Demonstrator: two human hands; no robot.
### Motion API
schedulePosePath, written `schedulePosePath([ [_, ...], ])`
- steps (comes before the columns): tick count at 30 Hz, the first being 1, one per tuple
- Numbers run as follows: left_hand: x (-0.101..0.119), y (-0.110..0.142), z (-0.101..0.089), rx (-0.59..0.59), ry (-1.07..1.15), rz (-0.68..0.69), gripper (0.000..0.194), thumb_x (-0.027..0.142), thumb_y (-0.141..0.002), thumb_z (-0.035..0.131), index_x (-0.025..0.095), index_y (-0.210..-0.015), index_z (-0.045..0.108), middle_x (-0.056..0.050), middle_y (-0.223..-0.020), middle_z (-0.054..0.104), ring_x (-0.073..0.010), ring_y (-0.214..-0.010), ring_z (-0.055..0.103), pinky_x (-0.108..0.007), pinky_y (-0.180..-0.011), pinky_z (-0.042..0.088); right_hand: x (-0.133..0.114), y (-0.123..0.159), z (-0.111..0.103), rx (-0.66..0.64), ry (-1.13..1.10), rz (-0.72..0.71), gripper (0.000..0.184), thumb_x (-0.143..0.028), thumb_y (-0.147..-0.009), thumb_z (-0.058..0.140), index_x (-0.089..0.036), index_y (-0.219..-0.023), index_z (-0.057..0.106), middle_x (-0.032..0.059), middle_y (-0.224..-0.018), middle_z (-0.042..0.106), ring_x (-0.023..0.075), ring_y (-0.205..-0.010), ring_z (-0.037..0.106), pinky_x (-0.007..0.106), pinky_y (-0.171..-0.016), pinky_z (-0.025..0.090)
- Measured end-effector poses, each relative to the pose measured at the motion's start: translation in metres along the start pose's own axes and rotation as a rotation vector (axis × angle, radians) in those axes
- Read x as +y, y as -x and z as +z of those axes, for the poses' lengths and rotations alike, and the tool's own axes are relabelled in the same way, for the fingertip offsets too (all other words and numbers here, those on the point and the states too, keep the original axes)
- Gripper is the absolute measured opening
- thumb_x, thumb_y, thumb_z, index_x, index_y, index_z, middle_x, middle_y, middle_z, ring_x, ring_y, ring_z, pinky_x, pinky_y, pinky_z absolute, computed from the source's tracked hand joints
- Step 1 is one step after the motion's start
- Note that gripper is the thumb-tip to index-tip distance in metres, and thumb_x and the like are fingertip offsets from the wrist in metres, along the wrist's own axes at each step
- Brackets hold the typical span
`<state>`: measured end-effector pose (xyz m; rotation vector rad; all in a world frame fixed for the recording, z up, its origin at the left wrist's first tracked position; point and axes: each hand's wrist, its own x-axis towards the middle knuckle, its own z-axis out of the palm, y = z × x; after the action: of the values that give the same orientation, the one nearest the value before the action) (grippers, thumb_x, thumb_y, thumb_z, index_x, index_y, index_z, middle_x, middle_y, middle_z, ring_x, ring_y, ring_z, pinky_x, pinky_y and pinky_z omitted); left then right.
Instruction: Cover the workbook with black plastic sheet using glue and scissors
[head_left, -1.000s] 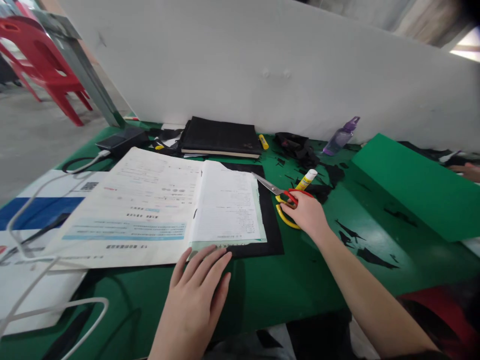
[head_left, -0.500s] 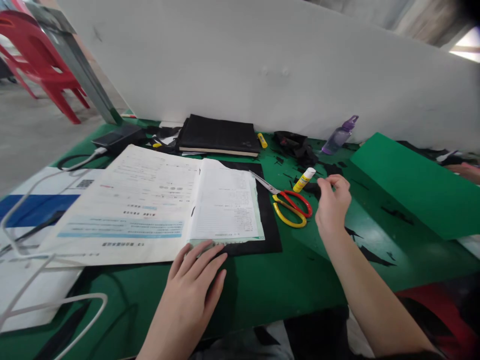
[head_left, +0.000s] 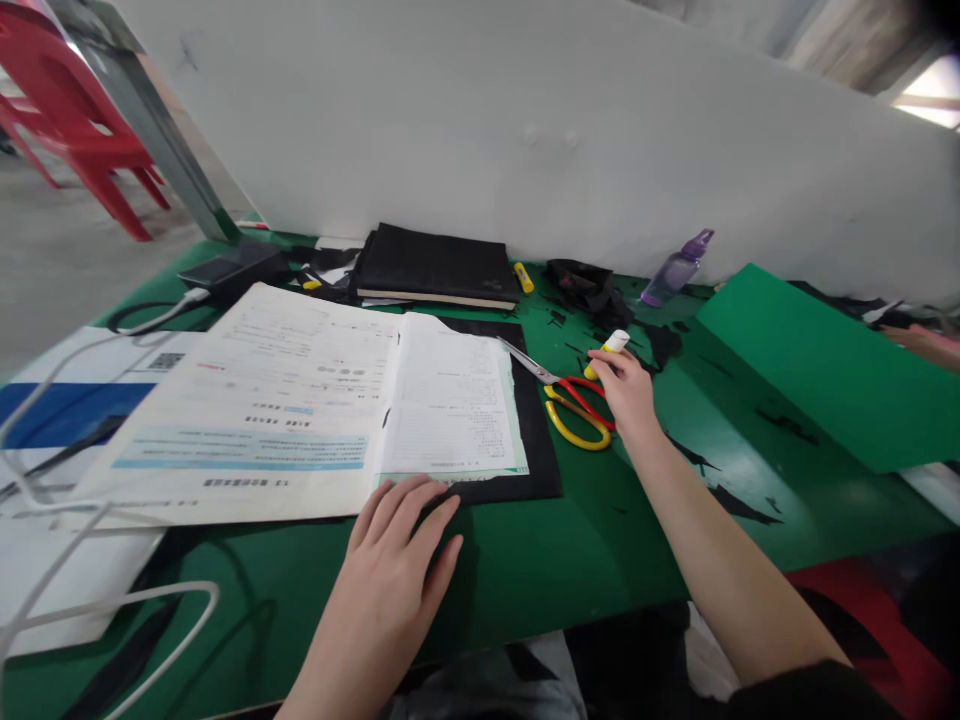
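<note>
My left hand [head_left: 401, 560] lies flat with its fingers stretched out, the fingertips on the lower edge of an open booklet [head_left: 247, 400]. Under the booklet's narrow right page, which has a torn-looking edge, a sheet of black paper [head_left: 538, 440] sticks out. To the right, my right hand [head_left: 628, 392] has its thumb and fingers closed around a yellow glue stick [head_left: 617, 341]; its white cap shows above the fingers. Beside that hand are scissors [head_left: 577, 432] with red and yellow handles, their blades resting on the black paper.
At the back lie a black-covered book [head_left: 442, 265], a yellow cap-like piece [head_left: 523, 277] and crumpled black scraps [head_left: 585, 285]. A purple bottle [head_left: 675, 270] leans by the white partition [head_left: 480, 120]. A green board [head_left: 832, 365] is at right; white cables [head_left: 112, 600] run along the left.
My right hand has moved left from beside the glue stick and closed on it. My left hand has stayed nearly where it was at the booklet's edge.
</note>
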<state>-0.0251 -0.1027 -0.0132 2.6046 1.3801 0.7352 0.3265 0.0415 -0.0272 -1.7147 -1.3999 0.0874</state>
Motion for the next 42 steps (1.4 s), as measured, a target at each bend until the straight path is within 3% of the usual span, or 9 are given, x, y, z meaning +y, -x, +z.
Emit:
schedulePosePath([
  [4,0.0,0.0,0.002,0.014,0.017,-0.015,0.029,0.024,-0.092,0.049,0.022,-0.119,0.058,-0.008,-0.12,0.059,-0.0262,-0.119,0.051,-0.054,-0.104,0.042,-0.01,0.002,-0.005,0.044,-0.011,0.009,0.038,-0.031,-0.081,0.047,-0.021,-0.108,0.071,0.0095,-0.117,0.061,0.023,-0.106,0.057,0.042,-0.095,0.043],
  [9,0.0,0.002,0.002,0.026,0.019,-0.004,0.029,0.023,-0.093,0.048,0.019,-0.119,0.058,-0.009,-0.118,0.06,-0.0262,-0.118,0.052,-0.053,-0.103,0.044,-0.034,0.01,-0.02,0.151,0.046,-0.138,0.046,-0.023,-0.084,0.036,-0.024,-0.121,0.063,0.0096,-0.123,0.056,0.024,-0.113,0.053,0.043,-0.096,0.043],
  [12,0.0,0.001,0.002,0.043,0.018,0.008,0.028,0.022,-0.092,0.048,0.019,-0.117,0.059,-0.008,-0.117,0.061,-0.0253,-0.116,0.053,-0.052,-0.104,0.043,-0.052,0.019,-0.022,0.179,-0.023,-0.191,0.048,-0.03,-0.084,0.045,-0.023,-0.131,0.051,0.0109,-0.123,0.055,0.0241,-0.107,0.058,0.041,-0.089,0.049],
  [16,0.001,-0.001,0.0,0.048,0.027,0.014,0.026,0.02,-0.092,0.047,0.019,-0.114,0.061,-0.007,-0.115,0.063,-0.0243,-0.113,0.055,-0.052,-0.104,0.043,-0.091,0.036,-0.021,0.261,-0.178,-0.125,0.043,-0.045,-0.086,0.051,-0.022,-0.122,0.05,0.0108,-0.11,0.06,0.0194,-0.077,0.064,0.04,-0.076,0.053],
  [19,0.001,-0.002,-0.003,0.035,0.026,0.033,0.026,0.019,-0.091,0.048,0.017,-0.114,0.061,-0.008,-0.113,0.064,-0.0249,-0.112,0.056,-0.054,-0.104,0.043,-0.127,0.05,-0.023,0.074,-0.32,-0.046,0.043,-0.049,-0.083,0.056,-0.022,-0.116,0.056,0.0055,-0.085,0.064,0.0184,-0.067,0.061,0.036,-0.063,0.052],
  [22,0.0,-0.002,-0.006,0.017,0.034,0.051,0.027,0.018,-0.091,0.049,0.016,-0.115,0.06,-0.008,-0.114,0.064,-0.0248,-0.113,0.056,-0.053,-0.105,0.043,-0.156,0.062,-0.019,-0.207,-0.426,-0.021,0.037,-0.051,-0.078,0.063,-0.022,-0.102,0.064,0.0048,-0.085,0.065,0.0187,-0.072,0.06,0.033,-0.06,0.05],
  [27,-0.003,0.0,-0.009,0.008,0.039,0.068,0.026,0.016,-0.091,0.048,0.016,-0.113,0.061,-0.008,-0.116,0.064,-0.0247,-0.114,0.056,-0.052,-0.105,0.043,-0.171,0.084,0.013,-0.607,-0.444,-0.053,0.033,-0.051,-0.079,0.063,-0.02,-0.092,0.064,0.0021,-0.078,0.064,0.0152,-0.066,0.056,0.029,-0.059,0.045],
  [31,-0.003,0.0,-0.01,-0.003,0.039,0.07,0.026,0.015,-0.091,0.048,0.015,-0.113,0.06,-0.009,-0.114,0.064,-0.0251,-0.114,0.057,-0.054,-0.105,0.043,-0.167,0.101,0.032,-0.684,-0.321,-0.122,0.029,-0.048,-0.08,0.062,-0.019,-0.079,0.059,-0.0018,-0.066,0.054,0.0122,-0.06,0.048,0.026,-0.057,0.039],
  [42,-0.005,0.003,-0.006,0.09,0.071,-0.003,0.022,0.016,-0.092,0.047,0.014,-0.105,0.064,-0.011,-0.112,0.06,-0.0263,-0.115,0.054,-0.049,-0.1,0.05,-0.159,0.113,0.036,-0.704,-0.228,-0.283,0.031,-0.043,-0.077,0.063,-0.02,-0.068,0.045,-0.0048,-0.059,0.045,0.0087,-0.053,0.041,0.023,-0.051,0.032],
])
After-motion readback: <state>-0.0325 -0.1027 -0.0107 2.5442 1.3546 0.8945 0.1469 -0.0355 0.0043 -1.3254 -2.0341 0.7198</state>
